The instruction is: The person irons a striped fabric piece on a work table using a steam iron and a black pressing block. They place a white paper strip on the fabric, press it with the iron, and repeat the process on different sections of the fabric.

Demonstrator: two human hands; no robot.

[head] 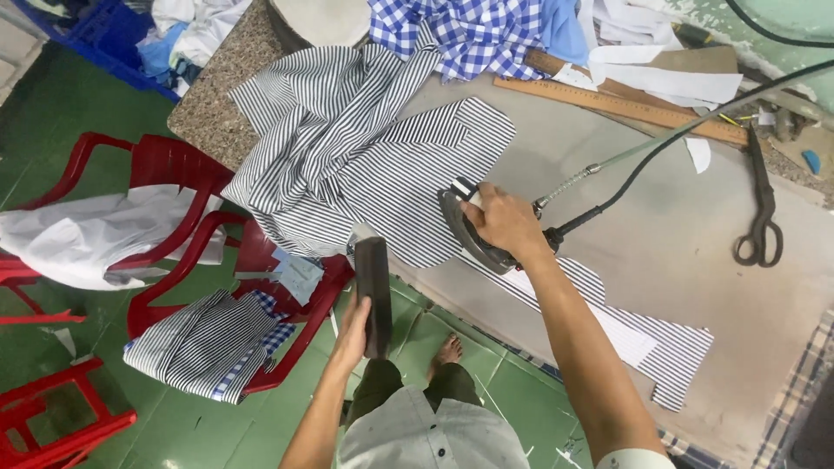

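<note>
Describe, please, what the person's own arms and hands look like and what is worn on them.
Both arms are bare from the elbow down to the left hand and the right hand. No gloves, rings, watch or bracelets show on either. A pale sleeve edge is visible on the right upper arm at the bottom of the picture. The left arm leaves the picture before any sleeve appears.

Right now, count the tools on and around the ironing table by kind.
Iron, in the right hand: 1
Dark block, in the left hand: 1
Scissors: 1
Wooden ruler: 1
Total: 4
</note>
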